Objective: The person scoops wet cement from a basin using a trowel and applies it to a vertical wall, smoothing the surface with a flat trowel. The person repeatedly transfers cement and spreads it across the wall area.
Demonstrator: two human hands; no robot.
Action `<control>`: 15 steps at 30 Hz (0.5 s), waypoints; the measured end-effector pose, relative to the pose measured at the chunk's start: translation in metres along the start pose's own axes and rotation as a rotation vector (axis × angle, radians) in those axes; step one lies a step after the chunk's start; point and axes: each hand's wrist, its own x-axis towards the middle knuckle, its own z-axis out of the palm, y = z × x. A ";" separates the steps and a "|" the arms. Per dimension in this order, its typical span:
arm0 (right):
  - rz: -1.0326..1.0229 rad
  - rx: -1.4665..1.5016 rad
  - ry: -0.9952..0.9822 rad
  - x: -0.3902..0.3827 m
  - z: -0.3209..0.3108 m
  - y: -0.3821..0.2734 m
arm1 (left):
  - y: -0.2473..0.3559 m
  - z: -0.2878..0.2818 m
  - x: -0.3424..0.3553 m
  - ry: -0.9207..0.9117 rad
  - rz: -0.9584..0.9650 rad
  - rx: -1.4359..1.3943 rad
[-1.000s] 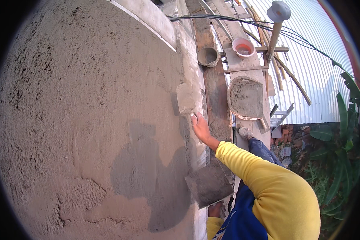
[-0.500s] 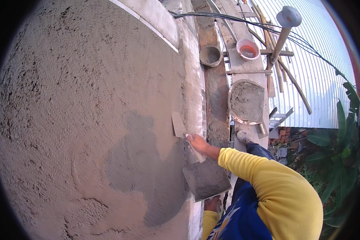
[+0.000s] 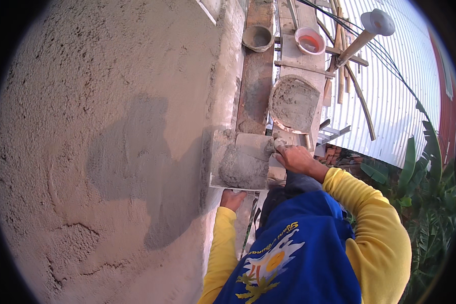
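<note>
The right hand [image 3: 296, 158] is making a snug grip, with its fingers curling around the handle end of the trowel [image 3: 254, 144]. The flat blade is lying over the wet mortar [image 3: 240, 169] on a square board [image 3: 216, 163]. The left hand [image 3: 232, 199] is holding the board at its near edge; I am not seeing all its fingers, as some are hiding underneath.

The mortar is looking soft, sticky and heavy, so the board is probably feeling weighty and wanting a firm hold low down, kept level. The trowel is seeming stiff and light, best held by its handle.

Beside them, a big grey plastered surface [image 3: 111, 126] is showing rough bumps and smooth patches. A basin of mortar [image 3: 295, 104], a dark bowl [image 3: 258, 38] and a pinkish bucket [image 3: 309, 40] are sitting on wooden planks [image 3: 253, 96]. Shiny ridged metal [image 3: 400, 76] and green leaves [image 3: 423, 223] are filling the far right.
</note>
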 end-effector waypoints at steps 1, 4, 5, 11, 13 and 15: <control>-0.040 0.031 -0.046 -0.006 0.006 -0.007 | -0.001 -0.001 0.012 -0.014 0.005 0.076; -0.118 0.131 -0.133 -0.012 0.022 -0.022 | 0.029 -0.002 0.039 -0.211 -0.111 0.119; -0.120 0.162 -0.136 -0.007 0.025 -0.027 | 0.044 -0.003 0.043 -0.256 -0.151 0.122; -0.062 0.401 0.053 0.030 0.010 -0.050 | 0.054 0.004 0.037 -0.257 -0.226 0.227; -0.015 0.518 0.118 0.051 0.002 -0.051 | 0.050 0.006 0.029 -0.261 -0.331 0.210; 0.016 0.661 0.172 0.077 -0.007 -0.052 | -0.024 0.017 0.034 -0.208 -0.308 0.171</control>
